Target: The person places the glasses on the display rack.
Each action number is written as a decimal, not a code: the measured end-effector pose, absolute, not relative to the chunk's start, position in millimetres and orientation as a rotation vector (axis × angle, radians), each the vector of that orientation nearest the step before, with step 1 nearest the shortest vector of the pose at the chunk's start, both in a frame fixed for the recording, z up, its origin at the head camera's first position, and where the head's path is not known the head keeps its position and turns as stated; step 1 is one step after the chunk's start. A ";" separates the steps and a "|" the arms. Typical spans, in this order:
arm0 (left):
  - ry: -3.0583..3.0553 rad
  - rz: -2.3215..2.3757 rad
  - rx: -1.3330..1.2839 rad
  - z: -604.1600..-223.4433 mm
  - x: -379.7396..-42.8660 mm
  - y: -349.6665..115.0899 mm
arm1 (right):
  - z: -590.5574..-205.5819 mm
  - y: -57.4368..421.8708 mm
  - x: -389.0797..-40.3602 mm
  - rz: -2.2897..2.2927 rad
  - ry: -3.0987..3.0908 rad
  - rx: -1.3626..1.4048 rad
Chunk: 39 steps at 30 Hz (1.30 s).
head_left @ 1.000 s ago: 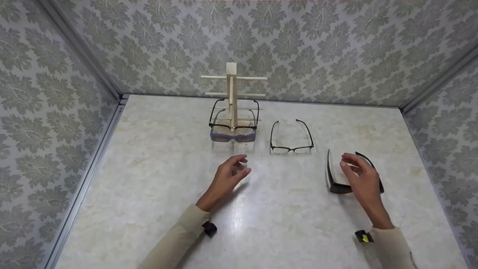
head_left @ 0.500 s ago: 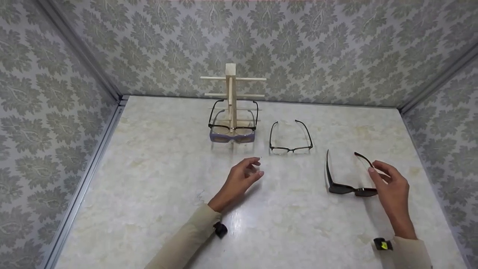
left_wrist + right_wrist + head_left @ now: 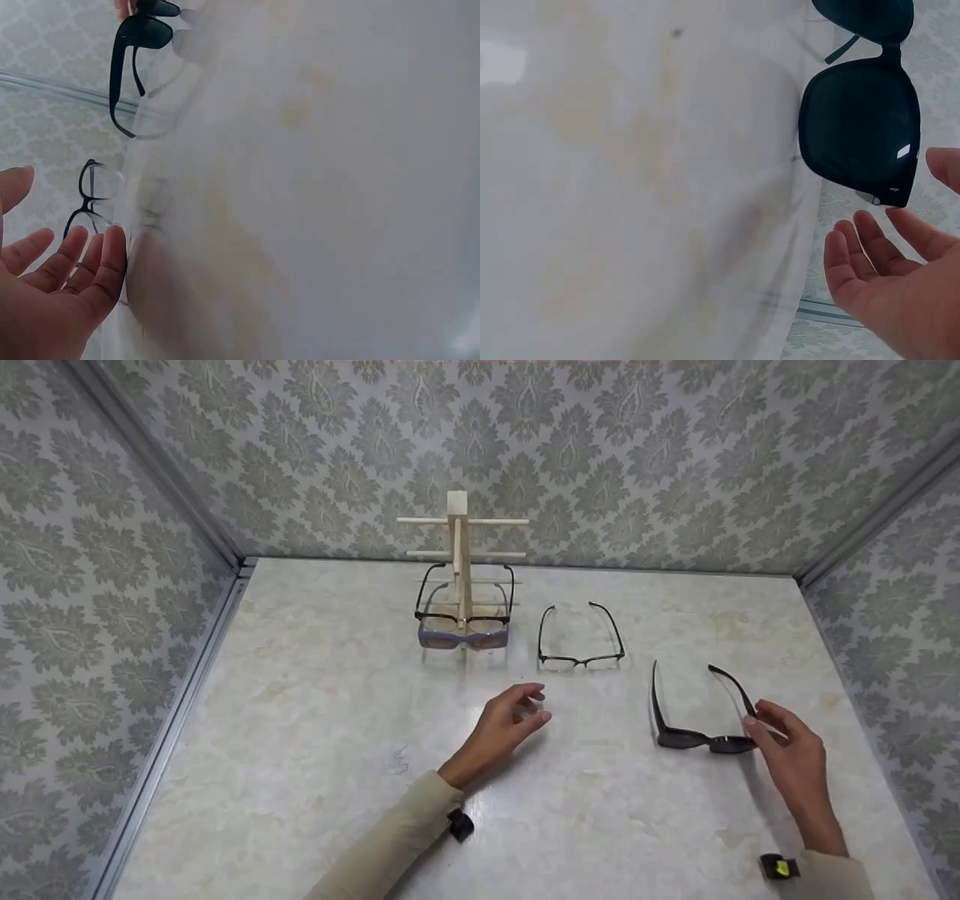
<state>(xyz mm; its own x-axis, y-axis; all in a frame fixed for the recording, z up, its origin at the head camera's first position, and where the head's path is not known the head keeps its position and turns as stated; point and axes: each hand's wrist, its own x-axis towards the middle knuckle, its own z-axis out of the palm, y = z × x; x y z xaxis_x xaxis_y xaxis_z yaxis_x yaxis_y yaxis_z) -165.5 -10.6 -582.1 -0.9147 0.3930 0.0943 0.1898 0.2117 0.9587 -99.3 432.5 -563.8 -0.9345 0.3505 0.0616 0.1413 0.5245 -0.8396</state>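
Observation:
Black sunglasses (image 3: 684, 739) stand on the table at the right, arms spread toward the back wall. My right hand (image 3: 795, 754) is at their right hinge, thumb and forefinger on either side of the arm. In the right wrist view, the forefinger tip meets the lower corner of the dark lens (image 3: 859, 124), while the thumb (image 3: 943, 166) stays apart from the forefinger. My left hand (image 3: 502, 731) hovers over the table with loosely bent fingers and nothing in them. Black-framed clear glasses (image 3: 581, 662) lie beyond it, arms pointing back.
A wooden display stand (image 3: 459, 536) with crossbars rises near the back wall. On its lower bars sit black half-rim glasses (image 3: 437, 616) and purple-framed sunglasses (image 3: 441, 640). Patterned walls (image 3: 570, 450) enclose the marbled table (image 3: 315, 720) at back and sides.
My right hand has moved right from above the black sunglasses, then slightly down to their right hinge. My left hand has drifted right and a little toward me. The glasses stay put.

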 end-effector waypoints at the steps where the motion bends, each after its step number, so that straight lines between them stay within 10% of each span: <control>1: 2.303 1.787 0.568 -582.3 -165.3 -8.2 | -565.2 433.4 -99.4 1.371 -2.554 -0.418; 39: 2.142 1.752 0.640 -584.4 -158.4 70.9 | -575.6 433.5 -87.8 1.887 -2.282 -0.296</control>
